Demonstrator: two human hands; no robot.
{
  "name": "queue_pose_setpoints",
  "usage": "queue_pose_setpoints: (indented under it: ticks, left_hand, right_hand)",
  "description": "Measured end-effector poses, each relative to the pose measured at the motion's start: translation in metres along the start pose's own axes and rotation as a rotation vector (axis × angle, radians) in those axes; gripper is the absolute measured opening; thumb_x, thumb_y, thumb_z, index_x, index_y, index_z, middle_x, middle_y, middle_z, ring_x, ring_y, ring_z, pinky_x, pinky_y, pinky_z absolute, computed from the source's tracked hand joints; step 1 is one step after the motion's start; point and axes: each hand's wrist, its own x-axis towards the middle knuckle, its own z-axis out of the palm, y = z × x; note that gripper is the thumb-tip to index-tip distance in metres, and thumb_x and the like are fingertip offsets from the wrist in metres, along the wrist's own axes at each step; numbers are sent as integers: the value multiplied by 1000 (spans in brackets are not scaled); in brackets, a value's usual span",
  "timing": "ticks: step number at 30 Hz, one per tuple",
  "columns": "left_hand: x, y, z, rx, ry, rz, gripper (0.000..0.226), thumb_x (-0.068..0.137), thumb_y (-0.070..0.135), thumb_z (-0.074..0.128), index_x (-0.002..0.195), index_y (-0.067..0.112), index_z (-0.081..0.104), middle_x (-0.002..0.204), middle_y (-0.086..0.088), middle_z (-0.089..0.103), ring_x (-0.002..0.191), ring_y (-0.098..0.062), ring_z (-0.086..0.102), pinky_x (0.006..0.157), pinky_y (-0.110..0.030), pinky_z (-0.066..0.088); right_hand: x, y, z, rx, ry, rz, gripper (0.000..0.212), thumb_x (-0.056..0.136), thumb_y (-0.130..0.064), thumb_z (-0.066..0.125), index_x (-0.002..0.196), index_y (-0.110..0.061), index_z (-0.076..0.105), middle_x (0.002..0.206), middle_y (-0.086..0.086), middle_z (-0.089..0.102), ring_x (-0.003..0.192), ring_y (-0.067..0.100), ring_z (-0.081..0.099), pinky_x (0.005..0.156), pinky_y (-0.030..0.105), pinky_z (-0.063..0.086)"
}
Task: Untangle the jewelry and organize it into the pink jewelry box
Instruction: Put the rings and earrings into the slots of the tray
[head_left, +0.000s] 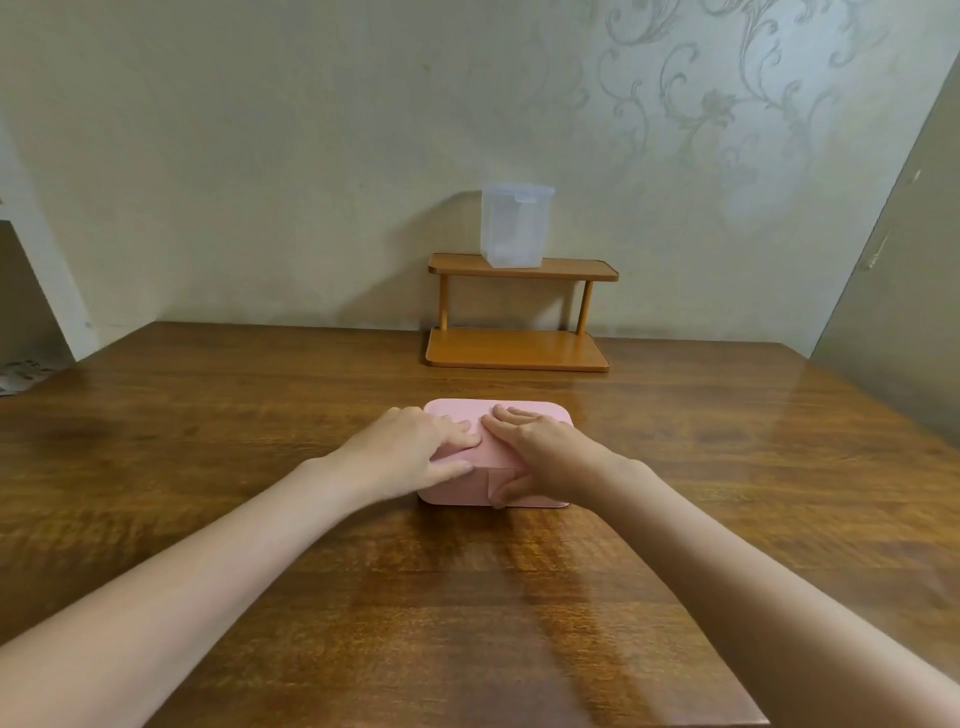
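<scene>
Pink jewelry box (457, 410) sits closed mid-surface, rounded corners, matte lid. Left hand (410, 452) lies on its left end, fingers straight and together, thumb along the front edge. Right hand (540, 457) covers the right half, fingers curled around the front clasp. Behind, a small wooden shelf (519, 348) holds a clear plastic container (514, 226) on top.

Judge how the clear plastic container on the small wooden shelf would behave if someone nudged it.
The clear container looks empty and thin-walled, so probably light. It is taller than wide and stands on the top tier of the small shelf, so a push near its top may tip it. Its smooth walls could be somewhat slippery.
</scene>
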Motion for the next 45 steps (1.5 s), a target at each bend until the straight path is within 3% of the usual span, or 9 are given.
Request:
queue_pose_setpoints:
  ticks: [9,18,22,25,27,29,36,39,45]
  left_hand:
    - [-2,-1,2,41,12,41,41,97,35,45,137,26,48,132,1,58,119,-17,54,98,-35,43]
    - [0,-1,8,29,37,33,43,98,37,42,139,25,45,141,4,49,128,-14,48,105,-34,40]
    - [0,-4,5,-164,-39,-74,49,94,39,50,142,30,39,152,6,33,140,-14,27,113,-36,24]
    - [-8,-7,8,-426,-98,-308,80,83,45,65,148,32,18,158,3,12,144,-22,12,114,-44,20]
    - [-9,-4,11,-610,-79,-321,89,81,36,71,148,30,13,156,4,19,143,-19,17,113,-40,25]
    - [-3,-2,13,-625,-21,-314,90,80,30,72,148,27,13,154,4,25,141,-16,23,110,-36,30]
    - [69,-47,-5,-773,162,-433,109,77,28,76,151,19,-4,157,0,20,144,-22,16,114,-42,21]
    - [114,-70,-7,-839,185,-446,107,77,27,75,151,19,-2,157,0,17,145,-22,14,114,-44,19]
    - [186,-107,9,-871,158,-468,107,77,26,76,151,19,0,158,-2,15,144,-23,17,115,-44,21]
  right_hand:
    - [-4,-8,-1,-96,16,-32,83,85,-41,64,147,-7,22,153,10,26,139,24,26,111,31,26]
    - [-7,-5,11,-229,83,-71,81,92,-43,53,149,-6,11,156,14,16,143,27,18,115,36,22]
    - [-10,0,10,18,74,2,86,87,-48,58,152,-18,10,160,5,5,146,22,4,117,39,8]
    - [-15,16,12,301,32,283,103,76,-61,64,151,-30,1,159,6,-4,145,32,1,115,49,13]
    - [-18,27,17,483,2,378,110,73,-51,74,149,-30,-3,154,8,14,137,30,25,108,43,32]
    - [-16,32,18,537,43,359,105,74,-35,78,148,-28,4,143,4,33,118,20,41,94,32,42]
    - [48,69,-14,795,342,395,106,71,-22,82,149,-14,10,145,4,37,134,27,36,103,39,40]
    - [90,92,-21,819,360,434,101,66,-27,85,144,-13,22,137,3,44,128,25,42,98,39,46]
    - [151,133,-17,873,335,469,88,70,-27,82,141,-16,31,140,3,43,128,24,42,100,37,42]
